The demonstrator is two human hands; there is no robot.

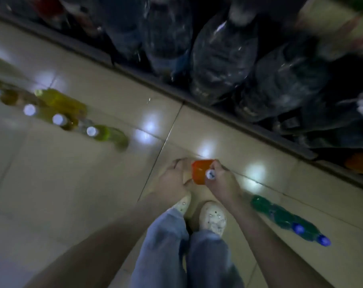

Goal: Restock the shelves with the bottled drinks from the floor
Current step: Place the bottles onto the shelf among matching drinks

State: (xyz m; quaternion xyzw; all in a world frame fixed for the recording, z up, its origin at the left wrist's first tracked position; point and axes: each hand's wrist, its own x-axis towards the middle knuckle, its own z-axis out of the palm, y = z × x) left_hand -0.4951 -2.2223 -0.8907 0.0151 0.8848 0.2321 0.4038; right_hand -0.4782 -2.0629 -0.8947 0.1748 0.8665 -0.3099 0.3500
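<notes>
Both hands are working the orange bottle (199,172), which is sitting down at floor (72,183) level at 12 o'clock from the shoes (212,217), w/ the shelf (238,123) edge running further off at 1-2 o'clock. The right hand (222,181) is gripping up by the white cap (210,174), fingers curled round the neck; the left hand (174,179) seems to be cupping the body from 9 o'clock, thumb and fingers wrapping it, though motion blur is smearing the contact. The bottle is standing roughly upright, long axis vertical, cap pointing up at the camera, so it's showing foreshortened. Judging by the look, it's full plastic: fairly heavy for its size, stiff enough not to crush, smooth and prob. a bit slippery. The neck is giving a sure hold and a second hand round the body is steadying the wt. More yellow-green bottles (72,113) are waiting at 10 o'clock and green bottles (280,215) at 4 o'clock.
</notes>
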